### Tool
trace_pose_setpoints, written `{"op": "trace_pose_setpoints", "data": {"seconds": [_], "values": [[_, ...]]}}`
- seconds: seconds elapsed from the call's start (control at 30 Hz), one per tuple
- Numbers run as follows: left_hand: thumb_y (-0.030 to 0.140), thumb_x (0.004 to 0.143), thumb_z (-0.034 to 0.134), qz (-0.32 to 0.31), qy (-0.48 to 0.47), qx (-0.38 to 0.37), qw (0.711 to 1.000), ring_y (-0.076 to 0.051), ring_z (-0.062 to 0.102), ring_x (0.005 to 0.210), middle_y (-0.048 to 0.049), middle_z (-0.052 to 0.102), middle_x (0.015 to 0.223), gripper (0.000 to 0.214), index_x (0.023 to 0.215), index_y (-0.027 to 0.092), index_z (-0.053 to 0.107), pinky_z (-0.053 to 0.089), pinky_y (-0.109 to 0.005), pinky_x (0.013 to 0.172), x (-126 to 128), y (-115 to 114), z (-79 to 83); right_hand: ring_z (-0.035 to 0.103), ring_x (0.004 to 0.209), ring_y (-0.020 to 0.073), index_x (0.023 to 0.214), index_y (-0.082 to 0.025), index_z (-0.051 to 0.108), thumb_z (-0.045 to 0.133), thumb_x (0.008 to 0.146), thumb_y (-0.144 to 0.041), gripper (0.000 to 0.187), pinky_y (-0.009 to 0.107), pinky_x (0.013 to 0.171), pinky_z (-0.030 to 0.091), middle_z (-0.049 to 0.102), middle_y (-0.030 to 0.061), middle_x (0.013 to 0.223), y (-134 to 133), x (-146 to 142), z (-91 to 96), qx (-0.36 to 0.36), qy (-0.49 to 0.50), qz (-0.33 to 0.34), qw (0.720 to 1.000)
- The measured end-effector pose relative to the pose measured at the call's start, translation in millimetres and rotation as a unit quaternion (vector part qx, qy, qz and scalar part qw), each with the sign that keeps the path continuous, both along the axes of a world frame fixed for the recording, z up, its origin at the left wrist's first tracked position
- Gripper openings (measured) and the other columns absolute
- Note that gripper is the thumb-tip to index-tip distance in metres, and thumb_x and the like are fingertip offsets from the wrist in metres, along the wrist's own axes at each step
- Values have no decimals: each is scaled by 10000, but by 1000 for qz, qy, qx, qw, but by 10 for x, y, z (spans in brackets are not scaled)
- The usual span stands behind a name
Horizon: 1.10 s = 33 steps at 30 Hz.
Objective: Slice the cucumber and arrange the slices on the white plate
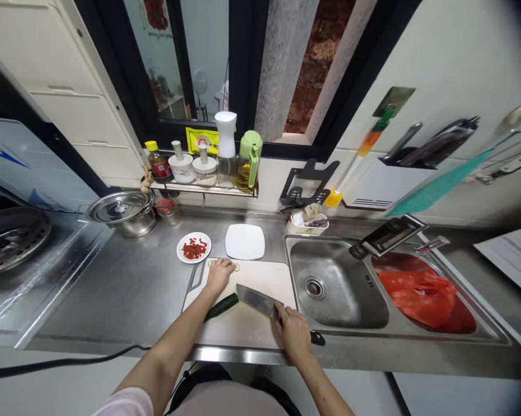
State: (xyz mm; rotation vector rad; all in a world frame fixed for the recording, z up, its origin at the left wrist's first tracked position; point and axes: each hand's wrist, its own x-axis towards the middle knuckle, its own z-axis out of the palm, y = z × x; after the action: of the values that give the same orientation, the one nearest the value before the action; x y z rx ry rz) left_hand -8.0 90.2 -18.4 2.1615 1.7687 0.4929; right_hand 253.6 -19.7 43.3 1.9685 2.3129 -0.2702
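My right hand (294, 334) is closed around the black handle of a cleaver (257, 300), whose broad blade lies low over the board and points left. My left hand (219, 276) rests at the far edge of the white cutting board (243, 332), fingers reaching out over thin cucumber slices (237, 267). Some slices show on either side of the fingers; others may be hidden beneath them. A dark green piece of cucumber (221, 307) lies between my left forearm and the blade, its near end hidden by the arm.
Behind the board stand a plate of red goji-like berries (194, 248) and a white square plate (244, 241). A double sink (341, 283) is to the right, with a red plastic bag (420, 297). A lidded pot (122, 214) stands left; condiment bottles (226, 150) line a shelf.
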Motion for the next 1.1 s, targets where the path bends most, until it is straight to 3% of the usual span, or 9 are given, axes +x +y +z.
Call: {"op": "trace_pose_setpoints", "data": {"seconds": [0.1,0.27,0.4,0.73,0.9,1.1], "values": [[246,881,541,28,-25,9,999,-222,495,1046,-48,639,1087,211,1015,295,696,347,-377,902,9,-42,38,585,955,193,1245,-240,562,491,851,-216,402,281,838,352,676,63,967,18,-14,11,-16,12,-16,1000],[255,900,492,139,-80,31,987,-222,510,1049,-56,626,1099,243,1075,253,661,375,-370,929,-25,-231,78,614,920,170,1229,-255,579,459,876,-257,373,250,784,372,690,50,1008,43,-60,27,-40,50,-55,996],[265,898,482,162,-112,38,980,-227,530,1038,-62,635,1090,254,1086,229,648,406,-379,928,-94,-453,73,637,859,169,1194,-283,603,400,922,-340,344,243,709,370,707,39,950,52,-123,58,-53,73,-93,992],[333,910,470,61,-120,22,991,-200,570,983,-65,648,1021,244,1022,220,655,434,-351,903,-7,-1050,120,636,903,177,1163,-256,603,339,950,-321,346,247,688,344,709,53,981,55,-302,127,-94,83,-71,990],[294,925,447,37,-114,5,993,-186,571,972,-64,650,1037,272,1081,238,662,434,-344,904,2,-1097,72,632,851,178,1040,-192,614,330,959,-327,325,247,662,320,702,78,921,48,-418,124,-128,66,-34,989],[317,924,466,15,-109,4,994,-175,582,942,-55,665,989,279,1086,251,683,442,-329,889,-14,-1040,0,623,866,187,1035,-177,587,316,967,-323,315,249,677,321,687,87,930,45,-564,171,-147,72,-15,986]]}}
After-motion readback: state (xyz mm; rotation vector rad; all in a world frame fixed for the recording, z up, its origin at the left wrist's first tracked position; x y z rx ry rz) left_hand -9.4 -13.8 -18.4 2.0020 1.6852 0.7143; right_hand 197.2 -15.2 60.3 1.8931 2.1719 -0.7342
